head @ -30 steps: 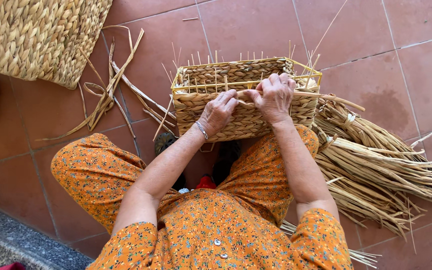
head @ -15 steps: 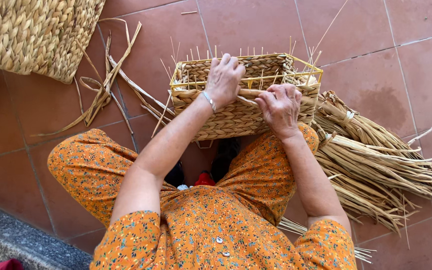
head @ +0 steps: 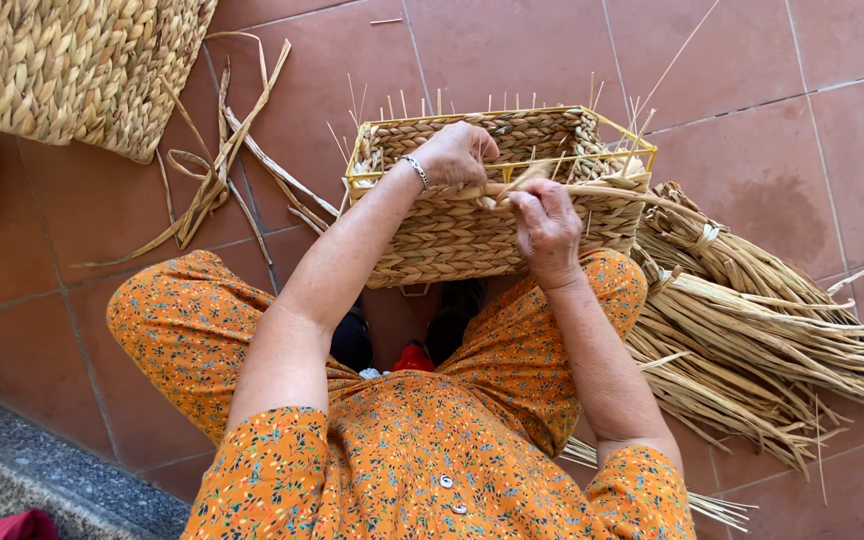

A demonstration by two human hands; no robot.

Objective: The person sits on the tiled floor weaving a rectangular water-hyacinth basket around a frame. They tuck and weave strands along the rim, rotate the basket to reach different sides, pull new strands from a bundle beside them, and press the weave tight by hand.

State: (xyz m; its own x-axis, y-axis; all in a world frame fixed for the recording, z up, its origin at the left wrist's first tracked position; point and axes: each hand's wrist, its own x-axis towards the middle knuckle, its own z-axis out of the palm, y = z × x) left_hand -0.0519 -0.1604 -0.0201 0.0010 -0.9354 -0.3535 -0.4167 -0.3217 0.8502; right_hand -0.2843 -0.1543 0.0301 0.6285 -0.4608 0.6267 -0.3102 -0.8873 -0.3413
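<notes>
Person seated on a tiled floor [head: 512,60], orange flowered garment [head: 402,460] across the lap. Right hand [head: 547,230]: fingers pinched shut on a flat straw strand [head: 592,190] at the near rim of a rectangular woven basket [head: 472,235]. Left hand [head: 457,155]: curled over the same rim, gripping the strand's other end; bracelet at the wrist. Basket rests against the knees, yellow wire frame [head: 622,130] showing at the top. Bundle of dried reeds [head: 762,330] just beside it, right. Loose strips [head: 217,170] lie left. Large woven mat [head: 72,70] at the far left.
</notes>
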